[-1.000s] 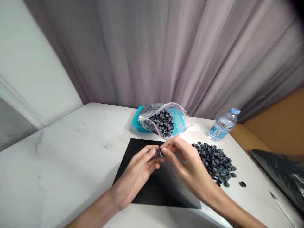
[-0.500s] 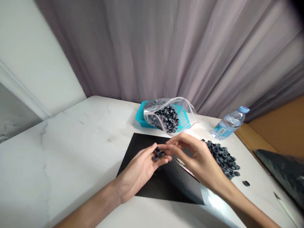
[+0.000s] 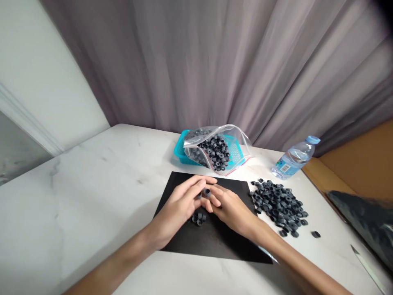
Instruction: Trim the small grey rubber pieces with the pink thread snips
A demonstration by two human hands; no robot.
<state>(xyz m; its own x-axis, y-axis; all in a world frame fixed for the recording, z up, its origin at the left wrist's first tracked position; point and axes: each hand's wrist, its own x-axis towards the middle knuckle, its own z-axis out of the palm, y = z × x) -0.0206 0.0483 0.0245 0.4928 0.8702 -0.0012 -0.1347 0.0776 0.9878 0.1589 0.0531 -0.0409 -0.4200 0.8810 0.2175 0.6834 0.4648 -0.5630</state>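
Tabletop (image 3: 92, 196): near edge out of frame. Black mat (image 3: 211, 246): on it, partly covered. Left hand (image 3: 186, 196): curled, loaded. Right hand (image 3: 229, 207): bent against it; cannot tell whether gripping. Dark-grey cap cluster (image 3: 199, 219): on mat, partly hidden. Hollow caps (image 3: 207, 192): in left hand, count obscured.

Two small dark-grey rings (image 3: 207, 192) sit right up among your fingers, between your left hand (image 3: 178, 205) and your right hand (image 3: 231, 209), one showing its hollow black opening, the other partly hidden! Just below, nearer you, a tight cluster of matching rings (image 3: 199, 219) lies on the black mat (image 3: 215, 243), pieces touching at mixed angles, some open ends showing.
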